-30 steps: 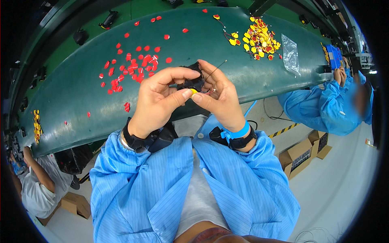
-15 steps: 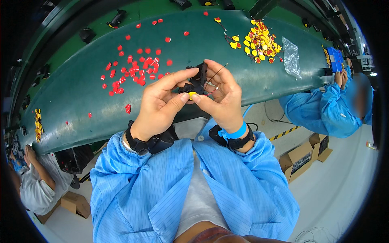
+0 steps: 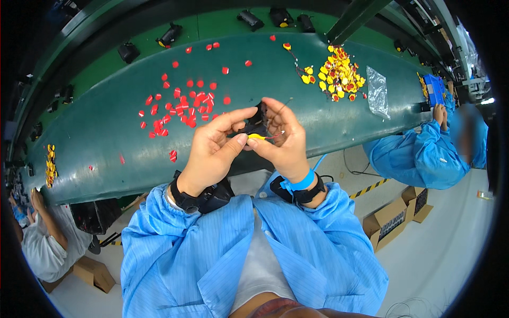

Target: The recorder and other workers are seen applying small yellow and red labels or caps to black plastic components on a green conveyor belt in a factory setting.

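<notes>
Between my two hands, above the near side of the table, is a black plastic part (image 3: 255,129). My left hand (image 3: 211,153) grips its left side with thumb and fingers. On the other side my right hand (image 3: 289,146) closes around it, fingers curled behind. A yellow wrapped disc (image 3: 256,137) with thin red and dark wires (image 3: 275,136) sits at the part's near edge, close to both thumb tips. Whether the disc is fastened to the part cannot be made out. Fingers hide much of the black part.
Red discs (image 3: 183,108) lie scattered left on the green table (image 3: 132,175). A heap of yellow wired discs (image 3: 339,74) and a clear plastic bag (image 3: 378,93) lie right. Black housings (image 3: 169,35) line the far side. People work at both ends; cardboard boxes (image 3: 389,225) stand on the floor.
The view has tilted, so the table and hands appear lower. The black part and yellow disc have turned, and the disc now shows more edge-on. Both hands keep their hold.
</notes>
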`<state>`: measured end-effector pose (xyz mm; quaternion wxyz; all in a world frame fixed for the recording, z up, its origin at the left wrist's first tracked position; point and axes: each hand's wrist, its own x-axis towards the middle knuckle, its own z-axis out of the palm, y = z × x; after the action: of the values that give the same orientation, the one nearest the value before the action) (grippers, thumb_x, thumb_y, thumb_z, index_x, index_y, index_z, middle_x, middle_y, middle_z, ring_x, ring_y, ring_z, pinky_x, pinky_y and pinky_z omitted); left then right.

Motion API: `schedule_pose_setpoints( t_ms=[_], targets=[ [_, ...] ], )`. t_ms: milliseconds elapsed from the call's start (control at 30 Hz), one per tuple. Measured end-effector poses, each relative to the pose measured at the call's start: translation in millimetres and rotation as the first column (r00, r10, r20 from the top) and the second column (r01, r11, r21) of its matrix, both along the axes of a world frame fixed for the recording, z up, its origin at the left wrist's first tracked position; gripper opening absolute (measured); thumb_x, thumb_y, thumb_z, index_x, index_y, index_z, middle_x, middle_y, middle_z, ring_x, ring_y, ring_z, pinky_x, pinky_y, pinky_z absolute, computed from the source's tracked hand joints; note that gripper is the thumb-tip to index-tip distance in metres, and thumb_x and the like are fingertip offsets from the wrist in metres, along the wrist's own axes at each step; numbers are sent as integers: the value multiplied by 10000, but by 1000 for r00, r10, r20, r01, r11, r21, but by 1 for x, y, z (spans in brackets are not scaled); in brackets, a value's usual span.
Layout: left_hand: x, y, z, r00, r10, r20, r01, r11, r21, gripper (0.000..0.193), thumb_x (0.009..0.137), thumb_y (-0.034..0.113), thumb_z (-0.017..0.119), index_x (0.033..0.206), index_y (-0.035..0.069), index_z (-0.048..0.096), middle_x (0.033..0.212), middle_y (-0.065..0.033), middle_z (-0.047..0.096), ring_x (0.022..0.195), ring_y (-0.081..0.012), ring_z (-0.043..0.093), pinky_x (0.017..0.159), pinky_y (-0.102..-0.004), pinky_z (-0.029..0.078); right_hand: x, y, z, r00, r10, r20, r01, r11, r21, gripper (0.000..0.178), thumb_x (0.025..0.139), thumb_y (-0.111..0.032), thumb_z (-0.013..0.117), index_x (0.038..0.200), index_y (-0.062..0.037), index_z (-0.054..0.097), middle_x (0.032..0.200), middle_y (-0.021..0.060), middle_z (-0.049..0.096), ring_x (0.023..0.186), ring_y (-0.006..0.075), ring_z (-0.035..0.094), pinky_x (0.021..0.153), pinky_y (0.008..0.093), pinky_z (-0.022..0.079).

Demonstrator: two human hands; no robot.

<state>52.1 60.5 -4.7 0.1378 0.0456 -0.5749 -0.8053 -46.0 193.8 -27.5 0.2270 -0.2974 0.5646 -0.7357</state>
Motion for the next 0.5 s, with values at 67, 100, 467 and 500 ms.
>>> schedule_pose_setpoints(
  t_ms=[67,100,467,500],
  targets=[
    [-3,-5,0,999,3,32,-4,999,32,390,876,-72,515,1264,-37,507,1018,-74,590,906,-119,572,812,-262,511,-3,-6,-3,1000,1,-3,-1,1000,2,766,712,-27,773,1345,25,345,1131,120,568,1056,200,557,942,342,441],
    [-6,-7,1,997,2,81,-8,997,76,378,876,-84,506,1249,-24,524,1009,-48,557,901,-103,542,821,-256,520,-3,-8,-3,994,13,113,-13,1000,-1,803,709,-40,782,1360,26,317,1140,130,565,1058,210,555,941,352,443],
    [-158,-153,33,920,154,-361,-349,-100,-932,240,750,-18,589,971,39,664,869,-132,656,853,-310,608,746,-382,500,-85,33,-6,987,-155,-33,157,921,356,528,747,-141,762,1208,-26,531,1183,123,554,957,211,595,842,348,475],
    [-182,-165,25,921,139,-365,-352,-105,-930,240,750,-18,589,971,39,664,869,-132,656,853,-310,608,746,-382,500,-96,39,-7,971,-210,-112,238,884,404,406,759,-139,745,1119,-20,599,1128,122,575,906,200,602,804,329,481]
  ],
)
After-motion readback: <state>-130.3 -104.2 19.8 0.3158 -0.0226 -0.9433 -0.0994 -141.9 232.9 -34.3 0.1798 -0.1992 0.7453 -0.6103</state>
